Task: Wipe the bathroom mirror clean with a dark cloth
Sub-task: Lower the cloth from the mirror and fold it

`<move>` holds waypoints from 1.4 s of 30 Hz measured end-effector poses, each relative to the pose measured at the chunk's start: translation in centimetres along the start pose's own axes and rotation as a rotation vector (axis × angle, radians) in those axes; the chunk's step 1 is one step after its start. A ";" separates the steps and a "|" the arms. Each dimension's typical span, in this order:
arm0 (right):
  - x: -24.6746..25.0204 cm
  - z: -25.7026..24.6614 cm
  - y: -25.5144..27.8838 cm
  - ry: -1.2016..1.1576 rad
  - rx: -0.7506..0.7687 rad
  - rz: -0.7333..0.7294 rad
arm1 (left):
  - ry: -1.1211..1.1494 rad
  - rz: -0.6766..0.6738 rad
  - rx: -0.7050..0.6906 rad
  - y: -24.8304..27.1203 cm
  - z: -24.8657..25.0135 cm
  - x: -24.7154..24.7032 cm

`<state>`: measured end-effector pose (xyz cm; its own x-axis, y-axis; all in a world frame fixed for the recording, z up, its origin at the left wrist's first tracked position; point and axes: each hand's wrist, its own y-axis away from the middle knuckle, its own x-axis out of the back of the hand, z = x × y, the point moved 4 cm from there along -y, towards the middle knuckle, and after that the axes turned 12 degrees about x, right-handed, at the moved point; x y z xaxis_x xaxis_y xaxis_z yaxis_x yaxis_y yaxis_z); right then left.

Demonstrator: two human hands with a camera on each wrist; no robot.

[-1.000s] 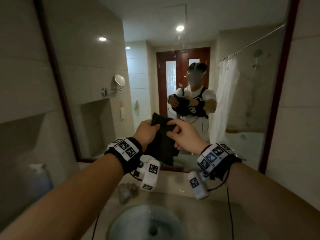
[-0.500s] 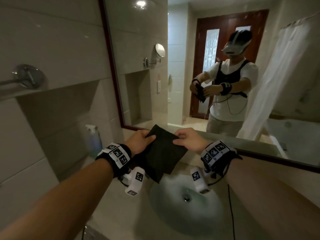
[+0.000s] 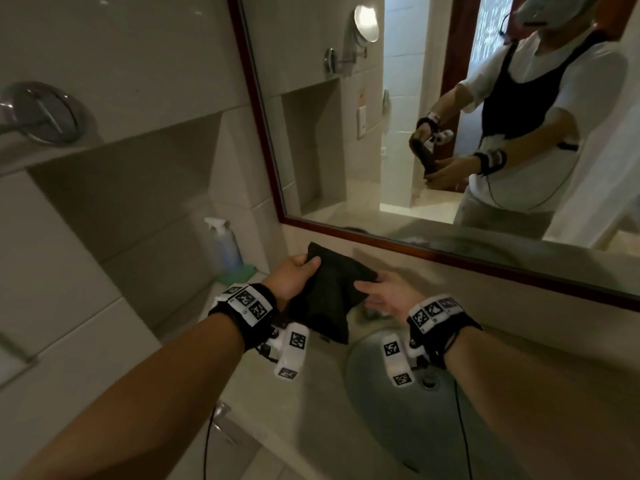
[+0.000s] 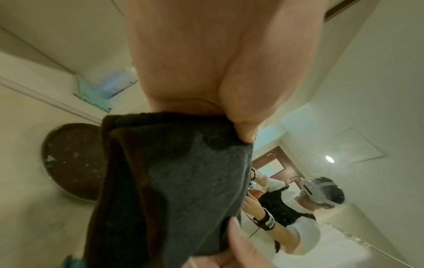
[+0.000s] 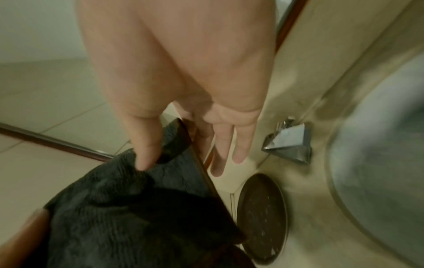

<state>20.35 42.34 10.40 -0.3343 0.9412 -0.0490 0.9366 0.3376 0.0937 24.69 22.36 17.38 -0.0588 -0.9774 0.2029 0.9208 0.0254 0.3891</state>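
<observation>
The dark cloth hangs folded between my hands, low over the counter and just below the mirror with its dark red frame. My left hand grips the cloth's upper left corner, and the left wrist view shows its thumb curled over the cloth edge. My right hand pinches the right corner. In the right wrist view its thumb lies on top of the cloth, with the other fingers stretched out underneath. The cloth does not touch the glass.
A spray bottle stands on a green pad in the left corner of the counter. The sink basin lies below my right wrist, with a chrome tap and a dark round dish beside it. A round chrome wall fitting is at the far left.
Both hands have come down with the cloth, from in front of the mirror to just above the counter. My view has swung down and to the left.
</observation>
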 end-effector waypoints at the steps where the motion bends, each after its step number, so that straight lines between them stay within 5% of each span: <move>1: -0.4 0.7 -1.1 -0.017 -0.029 -0.004 | 0.002 0.008 0.009 -1.0 -0.2 0.7; 8: -4.0 2.9 -7.7 -0.118 -0.051 0.038 | 0.001 0.075 0.085 -7.9 -3.8 5.2; 18: -6.9 9.4 -20.0 0.480 -0.052 0.106 | 0.014 -0.060 0.287 -23.4 -10.8 10.3; 31: -10.2 19.0 -29.2 0.617 -0.306 0.147 | -0.203 -0.203 0.383 -35.2 -19.9 14.4; 42: -10.3 22.7 -33.1 0.652 -0.278 0.135 | -0.448 0.023 0.300 -40.1 -21.3 15.8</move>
<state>-4.81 21.20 -14.73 -0.2930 0.7627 0.5766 0.9420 0.1269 0.3108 -4.99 1.46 -14.16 -0.2593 -0.7925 0.5520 0.7769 0.1683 0.6067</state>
